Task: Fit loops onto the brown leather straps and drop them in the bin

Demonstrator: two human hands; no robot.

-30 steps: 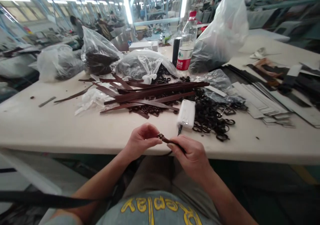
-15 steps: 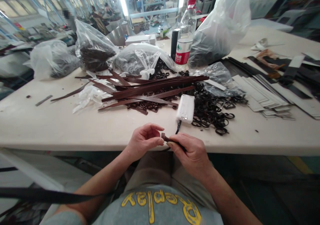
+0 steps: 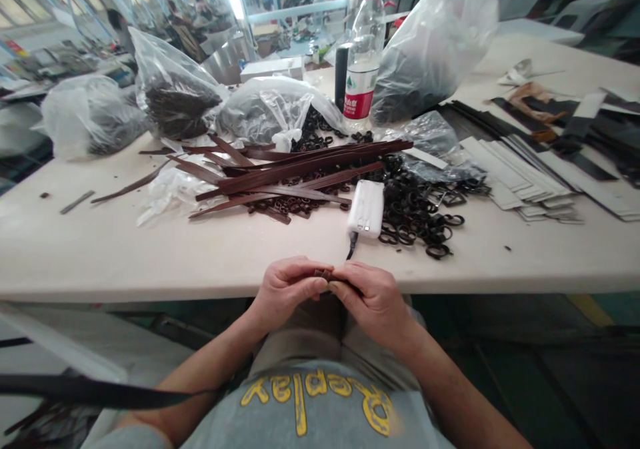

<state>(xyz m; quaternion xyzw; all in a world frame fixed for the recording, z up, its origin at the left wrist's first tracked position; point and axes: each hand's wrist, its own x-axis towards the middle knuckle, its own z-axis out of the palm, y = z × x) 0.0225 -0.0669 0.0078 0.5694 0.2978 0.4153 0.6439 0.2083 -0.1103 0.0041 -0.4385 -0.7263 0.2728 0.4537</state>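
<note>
A short piece of dark brown strap [image 3: 324, 274] is pinched between my two hands at the table's front edge; most of it is hidden by the fingers. My left hand [image 3: 287, 288] closes on its left end with thumb and fingers. My right hand [image 3: 374, 297] grips it from the other side, fingertips touching those of the left. Just beyond the hands lies a white box-like device [image 3: 366, 209] with a black cable [image 3: 352, 246]. Behind it are long brown strips [image 3: 300, 172] and a heap of black loops [image 3: 417, 216].
Clear plastic bags [image 3: 177, 96] with dark contents stand along the back, beside a red-capped bottle [image 3: 361, 79] and a dark cylinder [image 3: 341, 76]. Pale flat strips [image 3: 520, 176] are stacked on the right. A black strap [image 3: 90, 391] crosses the lower left. People sit in the far background.
My left hand, apart from the strap before, has moved right and closed on its end. Both hands now meet around it. The camera view has shifted slightly.
</note>
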